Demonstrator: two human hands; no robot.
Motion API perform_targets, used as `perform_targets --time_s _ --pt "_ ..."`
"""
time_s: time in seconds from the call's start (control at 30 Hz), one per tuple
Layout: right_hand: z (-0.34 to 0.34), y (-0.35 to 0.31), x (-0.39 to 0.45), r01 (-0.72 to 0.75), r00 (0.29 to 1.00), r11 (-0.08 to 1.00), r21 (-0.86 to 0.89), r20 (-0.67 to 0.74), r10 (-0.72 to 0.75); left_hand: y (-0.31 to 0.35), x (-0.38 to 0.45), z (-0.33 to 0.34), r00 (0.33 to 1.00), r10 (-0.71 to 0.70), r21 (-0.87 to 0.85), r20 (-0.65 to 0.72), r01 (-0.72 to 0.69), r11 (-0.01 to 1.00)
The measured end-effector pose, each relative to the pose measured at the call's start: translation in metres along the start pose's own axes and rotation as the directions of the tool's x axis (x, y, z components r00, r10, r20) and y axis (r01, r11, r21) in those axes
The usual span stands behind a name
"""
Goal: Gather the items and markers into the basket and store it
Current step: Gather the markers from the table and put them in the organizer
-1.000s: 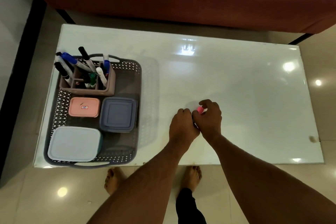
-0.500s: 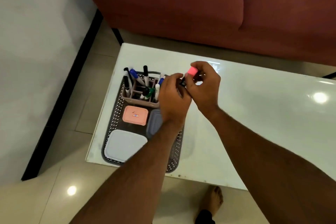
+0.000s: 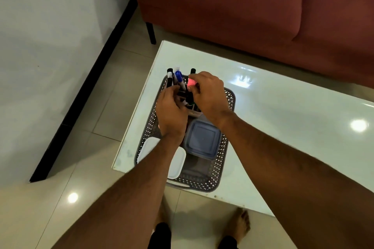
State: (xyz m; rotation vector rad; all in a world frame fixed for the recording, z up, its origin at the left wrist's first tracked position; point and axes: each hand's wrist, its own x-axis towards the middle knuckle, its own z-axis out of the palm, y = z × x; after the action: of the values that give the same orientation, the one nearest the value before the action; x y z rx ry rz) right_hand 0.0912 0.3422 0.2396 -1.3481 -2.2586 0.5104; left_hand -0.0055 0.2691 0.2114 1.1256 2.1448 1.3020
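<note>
1. Pink-capped marker [image 3: 191,83] sits pinched in my right hand [image 3: 209,97], over the marker holder [image 3: 194,111] at the basket's far end.
2. My left hand [image 3: 172,112] curls its fingers [image 3: 174,89] round the upright markers [image 3: 178,79] in that holder.
3. Grey basket [image 3: 229,123] rests on the white desk [image 3: 283,127], holding a blue box [image 3: 202,139] and a white box [image 3: 178,163].

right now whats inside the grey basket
The basket holds a marker holder with markers, a grey-blue lidded box and a white lidded box. The hands and forearms cover the rest.
</note>
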Motion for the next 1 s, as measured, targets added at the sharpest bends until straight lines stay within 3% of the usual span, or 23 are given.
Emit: perform_targets --time_s 0.27,0.43,0.63,0.83,1.0 --pt "0.003 -0.006 0.014 -0.117 0.982 0.99 -0.083 0.143 0.127 -0.004 0.0 0.0 0.991 0.078 -0.064 0.105 -0.071 0.995" --pt "-0.001 -0.009 0.015 -0.151 0.968 0.988 -0.029 0.196 0.154 -0.003 0.004 0.002 0.992 0.044 -0.076 0.122 -0.035 0.997" --pt "-0.001 -0.008 0.007 -0.156 0.983 0.987 0.036 0.107 0.152 -0.002 0.006 0.006 0.99 0.078 -0.098 0.117 -0.066 0.993" --pt "-0.004 0.0 -0.011 -0.145 0.983 0.98 0.132 -0.094 0.158 -0.007 0.006 0.005 0.981 0.117 -0.127 0.156 -0.097 0.987" --pt "-0.002 0.005 -0.031 -0.14 0.981 0.977 0.161 -0.108 0.159 -0.01 0.006 0.005 0.976 0.125 -0.078 0.179 -0.112 0.991"
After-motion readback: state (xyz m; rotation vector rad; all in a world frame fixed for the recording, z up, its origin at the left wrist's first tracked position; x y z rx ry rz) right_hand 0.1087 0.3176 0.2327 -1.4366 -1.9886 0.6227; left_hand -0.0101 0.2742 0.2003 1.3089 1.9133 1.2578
